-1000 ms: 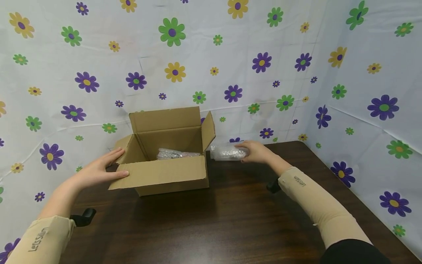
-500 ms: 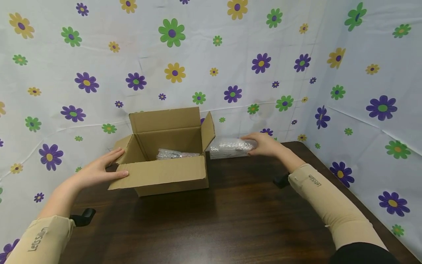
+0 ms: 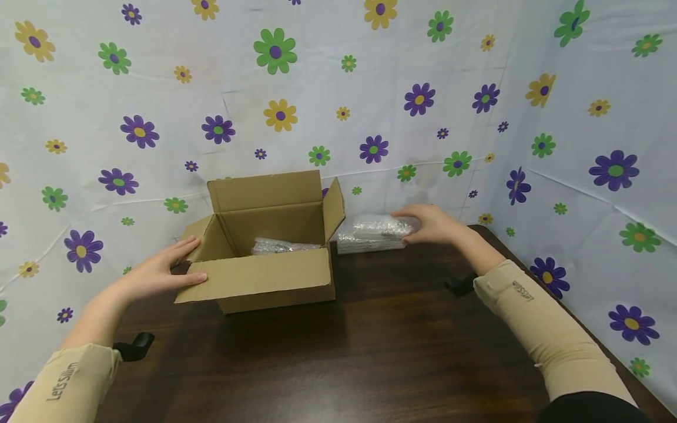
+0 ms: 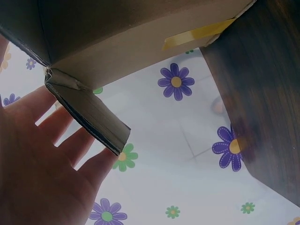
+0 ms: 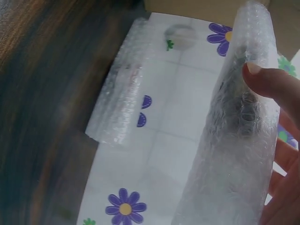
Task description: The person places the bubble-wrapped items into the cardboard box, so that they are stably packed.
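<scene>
The left hand (image 3: 158, 273) is lying flat against the left flap of the cardboard box (image 3: 264, 282), fingers straight and spread, gripping nothing; it is probably steadying the box so it does not slide on the dark desk (image 3: 370, 352). The right hand (image 3: 431, 223) is closing its grip round a bubble-wrapped bundle (image 3: 378, 224), holding it just above a second bubble-wrapped bundle (image 3: 370, 244) lying on the desk beside the box's right flap. A third wrapped bundle (image 3: 280, 247) is sitting inside the box, which is standing open-topped.

The right wrist view is showing what the head view cannot: the thumb (image 5: 267, 84) pressing across the held bundle, with something dark inside the wrap, though it is too blurred to identify. The left wrist view is revealing yellow tape (image 4: 197, 35) on the box's underside.
</scene>
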`<state>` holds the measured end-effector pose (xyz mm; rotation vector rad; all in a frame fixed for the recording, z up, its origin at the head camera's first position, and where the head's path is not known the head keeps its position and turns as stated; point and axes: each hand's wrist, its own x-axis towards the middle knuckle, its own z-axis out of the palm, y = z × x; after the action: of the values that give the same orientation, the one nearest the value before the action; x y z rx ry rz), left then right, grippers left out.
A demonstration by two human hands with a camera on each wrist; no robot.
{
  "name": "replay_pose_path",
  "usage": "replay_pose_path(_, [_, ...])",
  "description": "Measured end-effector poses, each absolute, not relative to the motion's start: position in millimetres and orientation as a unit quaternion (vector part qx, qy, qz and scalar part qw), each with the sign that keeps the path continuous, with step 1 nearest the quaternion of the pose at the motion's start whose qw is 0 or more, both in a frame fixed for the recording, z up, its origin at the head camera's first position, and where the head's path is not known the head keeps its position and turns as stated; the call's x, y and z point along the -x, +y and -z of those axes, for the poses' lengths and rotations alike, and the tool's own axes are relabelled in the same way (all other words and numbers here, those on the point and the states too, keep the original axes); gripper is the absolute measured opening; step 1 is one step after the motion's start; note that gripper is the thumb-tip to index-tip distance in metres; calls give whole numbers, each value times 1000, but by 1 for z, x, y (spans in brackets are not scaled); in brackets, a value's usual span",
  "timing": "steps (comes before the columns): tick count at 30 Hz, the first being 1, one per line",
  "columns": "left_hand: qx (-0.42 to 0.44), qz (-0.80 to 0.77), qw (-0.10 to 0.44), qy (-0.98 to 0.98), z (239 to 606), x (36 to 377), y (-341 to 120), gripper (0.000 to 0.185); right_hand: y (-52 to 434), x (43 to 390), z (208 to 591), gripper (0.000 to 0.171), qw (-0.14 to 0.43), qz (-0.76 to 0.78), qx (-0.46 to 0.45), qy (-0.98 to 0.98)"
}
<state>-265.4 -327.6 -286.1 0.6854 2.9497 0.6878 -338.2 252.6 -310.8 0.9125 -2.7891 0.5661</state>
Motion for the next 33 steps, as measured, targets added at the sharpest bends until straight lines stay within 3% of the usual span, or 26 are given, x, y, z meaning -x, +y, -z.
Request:
replay_pose_path(12, [-224,-225,17,948,286,266,-328,90,251,313,291,65,56,-189,-315,-929])
replay_pose_path(33, [-224,-227,17,947,286,264,-326,90,235,268,275,64,72,-168,-363,-914])
